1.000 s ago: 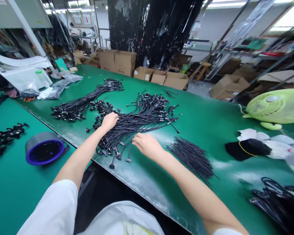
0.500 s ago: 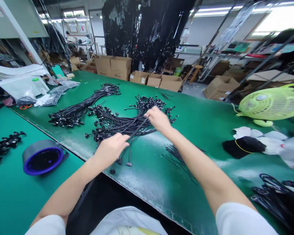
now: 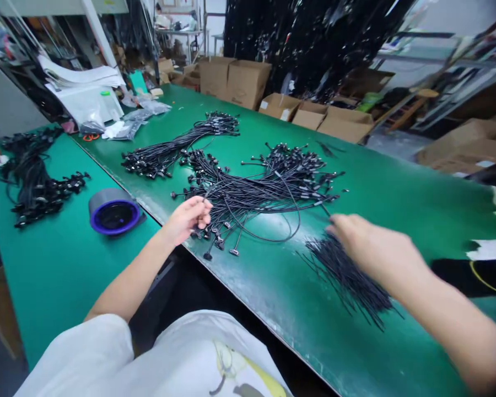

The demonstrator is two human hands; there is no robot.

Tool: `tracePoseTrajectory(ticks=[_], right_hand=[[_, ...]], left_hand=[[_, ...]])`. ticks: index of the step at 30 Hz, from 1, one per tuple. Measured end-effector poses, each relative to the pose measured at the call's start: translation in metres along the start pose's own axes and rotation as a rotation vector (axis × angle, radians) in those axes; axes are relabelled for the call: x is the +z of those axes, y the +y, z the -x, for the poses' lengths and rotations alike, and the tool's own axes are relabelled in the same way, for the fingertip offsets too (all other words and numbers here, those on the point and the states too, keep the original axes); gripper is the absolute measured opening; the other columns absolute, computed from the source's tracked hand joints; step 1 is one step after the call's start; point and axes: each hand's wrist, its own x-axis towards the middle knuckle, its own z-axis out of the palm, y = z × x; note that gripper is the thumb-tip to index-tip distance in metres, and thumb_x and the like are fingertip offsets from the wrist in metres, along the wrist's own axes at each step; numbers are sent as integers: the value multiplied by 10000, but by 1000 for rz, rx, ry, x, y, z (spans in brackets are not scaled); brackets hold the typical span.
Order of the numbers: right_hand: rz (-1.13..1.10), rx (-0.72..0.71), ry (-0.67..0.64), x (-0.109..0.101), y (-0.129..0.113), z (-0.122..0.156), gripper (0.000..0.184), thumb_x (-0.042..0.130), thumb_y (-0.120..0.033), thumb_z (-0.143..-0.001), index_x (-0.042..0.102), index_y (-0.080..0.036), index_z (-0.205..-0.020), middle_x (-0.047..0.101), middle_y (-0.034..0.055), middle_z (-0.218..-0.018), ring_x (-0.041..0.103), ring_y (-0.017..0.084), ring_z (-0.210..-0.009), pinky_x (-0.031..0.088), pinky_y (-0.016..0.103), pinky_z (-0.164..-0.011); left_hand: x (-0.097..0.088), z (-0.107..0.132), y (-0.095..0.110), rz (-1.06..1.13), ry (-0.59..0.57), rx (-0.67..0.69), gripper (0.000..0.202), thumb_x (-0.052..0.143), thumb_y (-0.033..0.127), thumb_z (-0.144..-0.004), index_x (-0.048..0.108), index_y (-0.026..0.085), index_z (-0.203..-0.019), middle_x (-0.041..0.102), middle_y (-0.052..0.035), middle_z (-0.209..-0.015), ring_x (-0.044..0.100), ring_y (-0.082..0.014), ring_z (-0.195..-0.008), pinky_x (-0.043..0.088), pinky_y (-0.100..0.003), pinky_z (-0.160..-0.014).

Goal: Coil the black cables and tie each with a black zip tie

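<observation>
My left hand (image 3: 189,220) is closed with its fingers curled, at the left end of a spread bundle of black cables (image 3: 252,190); a black cable appears pinched at its fingertips. One cable makes a wide loop in front of the bundle. Small connectors (image 3: 234,251) hang near the table edge below this hand. My right hand (image 3: 359,240), smeared by motion, is over the upper end of a pile of thin black strips (image 3: 355,281). Its fingertips are closed on a thin black strip pointing up and left, whose exact kind is unclear.
Another cable bundle (image 3: 182,143) lies behind on the green table (image 3: 273,286). A tape roll with a blue rim (image 3: 114,215) and more black cables (image 3: 41,182) are at left. Cardboard boxes (image 3: 248,82) stand along the far edge. A black cap (image 3: 471,275) lies at right.
My right hand has moved right, from the cable bundle to the strip pile. My left hand remains at the bundle's left end. The view has turned down and left.
</observation>
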Motion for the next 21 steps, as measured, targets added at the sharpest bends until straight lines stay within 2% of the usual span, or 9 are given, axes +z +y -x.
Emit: tracePoseTrajectory(ticks=[3, 5, 6, 8, 10, 12, 15, 18, 21], right_hand=[[-209, -186, -260, -12, -68, 35, 280, 350, -319, -977, 563, -230, -819, 628, 53, -751, 570, 160, -564, 289, 287, -455], [-310, -188, -333, -28, -96, 39, 273, 370, -341, -982, 585, -225, -858, 641, 40, -771, 598, 154, -615, 336, 277, -485], [-342, -147, -329, -34, -100, 36, 276, 383, -368, -983, 597, -224, -886, 648, 39, -794, 608, 152, -651, 355, 270, -508], [-397, -29, -281, -40, -89, 28, 286, 426, -430, -967, 615, -225, -905, 663, 40, -832, 617, 157, -714, 385, 260, -561], [-487, 62, -264, -33, -62, 28, 293, 468, -474, -941, 627, -231, -905, 677, 37, -868, 622, 169, -757, 418, 266, -624], [-603, 120, -268, -17, -36, 41, 301, 460, -483, -936, 634, -237, -922, 685, 38, -908, 631, 184, -796, 451, 291, -687], [-756, 209, -271, 13, -19, 72, 333, 444, -489, -928, 629, -238, -1044, 683, 66, -949, 646, 211, -818, 493, 328, -709], [-827, 223, -331, 36, -30, 102, 361, 472, -504, -908, 620, -251, -1119, 688, 63, -907, 658, 213, -748, 522, 331, -644], [-781, 176, -291, 38, -48, 119, 322, 418, -476, -938, 648, -280, -1051, 701, 43, -913, 681, 213, -794, 543, 337, -679]], left_hand=[[44, 8, -20, -398, -98, 171, 202, 622, 385, -836, 629, 182, -834, 631, -70, -906, 591, -163, -803, 455, -255, -647], [73, 23, -34, -569, -274, 240, 175, 567, 358, -877, 641, 199, -874, 647, -72, -968, 592, -188, -918, 461, -290, -779], [84, 31, -39, -596, -385, 204, 187, 529, 356, -901, 642, 210, -931, 651, -53, -903, 595, -176, -862, 458, -290, -776], [93, 44, -45, -532, -569, 8, 257, 461, 382, -940, 628, 215, -1040, 581, 11, -674, 527, -126, -605, 437, -259, -629], [88, 48, -42, -325, -637, -216, 322, 454, 435, -944, 637, 186, -1037, 433, 63, -530, 368, -85, -437, 368, -229, -500], [72, 44, -33, -40, -583, -354, 333, 517, 444, -918, 667, 148, -940, 301, 93, -473, 243, -52, -378, 336, -212, -459], [47, 35, -13, 287, -297, -365, 283, 519, 343, -934, 685, 128, -852, 164, 111, -469, 105, -22, -351, 321, -183, -436], [35, 29, -1, 424, 7, -259, 348, 390, 321, -996, 686, 140, -981, 159, 99, -504, 103, -24, -340, 323, -162, -427], [36, 23, -6, 420, 33, -236, 312, 432, 290, -982, 666, 120, -1098, 266, 90, -527, 217, -15, -359, 385, -158, -482]])
